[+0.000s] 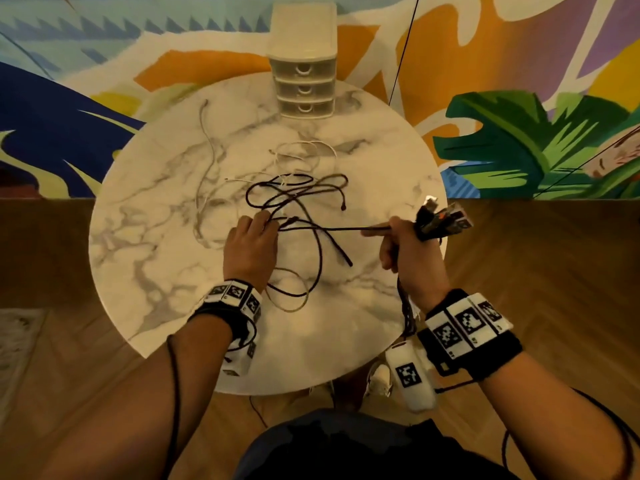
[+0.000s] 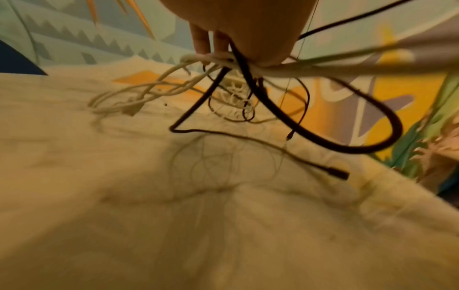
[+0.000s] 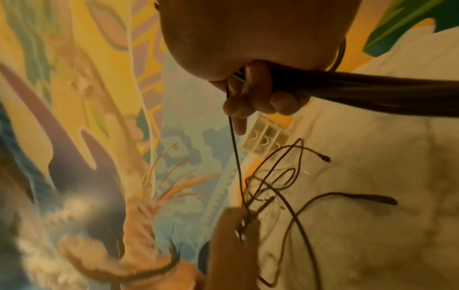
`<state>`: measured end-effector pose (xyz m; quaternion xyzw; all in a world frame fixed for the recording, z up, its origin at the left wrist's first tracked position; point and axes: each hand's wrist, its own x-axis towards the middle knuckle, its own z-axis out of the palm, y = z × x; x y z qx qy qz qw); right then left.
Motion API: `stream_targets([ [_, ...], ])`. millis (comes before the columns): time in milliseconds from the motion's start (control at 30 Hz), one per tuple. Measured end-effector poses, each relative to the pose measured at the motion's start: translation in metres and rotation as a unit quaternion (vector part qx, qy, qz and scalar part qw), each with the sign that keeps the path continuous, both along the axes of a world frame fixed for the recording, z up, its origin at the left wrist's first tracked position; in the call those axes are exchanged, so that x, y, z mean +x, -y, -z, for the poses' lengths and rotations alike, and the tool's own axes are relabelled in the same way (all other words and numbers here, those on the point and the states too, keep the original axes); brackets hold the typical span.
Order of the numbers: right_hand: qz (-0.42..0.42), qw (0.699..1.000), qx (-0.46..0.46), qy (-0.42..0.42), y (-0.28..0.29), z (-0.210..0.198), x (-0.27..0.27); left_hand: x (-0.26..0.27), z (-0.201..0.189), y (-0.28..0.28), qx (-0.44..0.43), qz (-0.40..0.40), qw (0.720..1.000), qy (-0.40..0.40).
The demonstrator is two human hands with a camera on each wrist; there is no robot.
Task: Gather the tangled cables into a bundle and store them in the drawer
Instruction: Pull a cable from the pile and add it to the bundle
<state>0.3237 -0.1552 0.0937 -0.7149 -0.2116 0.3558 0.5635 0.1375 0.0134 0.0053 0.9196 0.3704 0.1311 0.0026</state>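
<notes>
Now taut black cable (image 1: 322,229) runs left-right.

Round marble table (image 1: 145,237) on wood floor (image 1: 554,271) (herringbone), colourful mural wall (image 1: 519,64) behind.

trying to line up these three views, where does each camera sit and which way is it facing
Head: worn on the head, looking down on the marble table, drawer unit at the far edge; both forearms, left hand and right hand show.
Left wrist: under the left hand, facing along the fingers to the white cables.
Right wrist: under the right hand, facing along the fingers gripping dark cables; the left hand also shows.
Shared: all three show the drawer unit and dark cables.
</notes>
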Motion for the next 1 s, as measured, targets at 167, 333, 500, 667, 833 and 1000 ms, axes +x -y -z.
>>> stream_targets([
  [167, 0.069, 0.997, 0.035, -0.014, 0.005, -0.012, 0.025, -0.044, 0.029, -0.006, -0.118, 0.031, 0.972, -0.198],
  [333, 0.056, 0.997, 0.038, -0.029, 0.005, -0.007, 0.033, -0.052, 0.01, 0.011, -0.073, 0.048, 0.992, -0.095],
  [500, -0.004, 0.999, 0.031, -0.042, -0.003, 0.005, 0.019, -0.014, 0.002, 0.063, -0.258, 0.083, 0.961, 0.049],
  [667, -0.01, 0.998, 0.028, -0.055, -0.004, 0.009, 0.027, 0.004, 0.023, 0.06, -0.367, 0.013, 0.93, 0.015],
  [833, 0.017, 0.997, 0.005, -0.076, 0.007, 0.014, 0.045, -0.002, 0.018, 0.035, -0.345, 0.063, 0.931, -0.097],
  [1000, 0.016, 0.998, 0.001, -0.063, 0.008, 0.016, 0.045, 0.002, 0.019, 0.046, -0.27, 0.061, 0.944, -0.182],
])
